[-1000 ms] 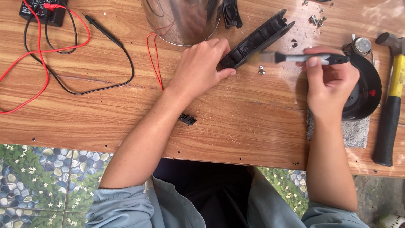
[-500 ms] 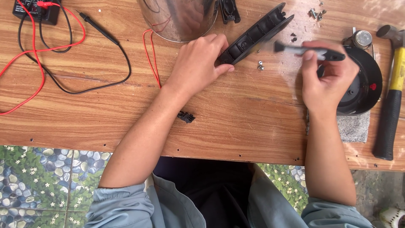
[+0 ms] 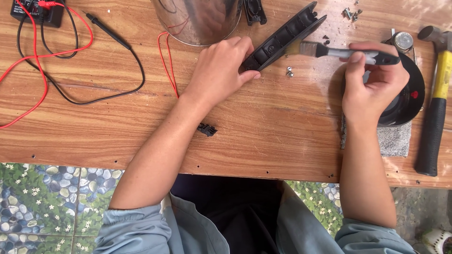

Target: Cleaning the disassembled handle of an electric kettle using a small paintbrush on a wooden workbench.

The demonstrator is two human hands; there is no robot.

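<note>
While brushing goes on, much looks unfinished. Far left: black meter [image 3: 35,10] with red and black leads [image 3: 70,56] looped across wooden table [image 3: 263,136], taking up room there. Next, metal pot [image 3: 197,19] at the far edge. Left hand [image 3: 221,70] pressed down, fingers together, pinning lower end of long black handle shell [image 3: 282,35], lying slantwise, open side up. Loose screw [image 3: 289,72] just beside, more screws [image 3: 351,13] apart near top edge, so apparently still dismantled. Right hand [image 3: 372,84] pinching small brush [image 3: 343,51], bristles touching shell. Round black base [image 3: 407,101] beneath, hammer [image 3: 435,99] crowding the right edge. Bare wood toward near edge, save a small black clip [image 3: 207,129].
</note>
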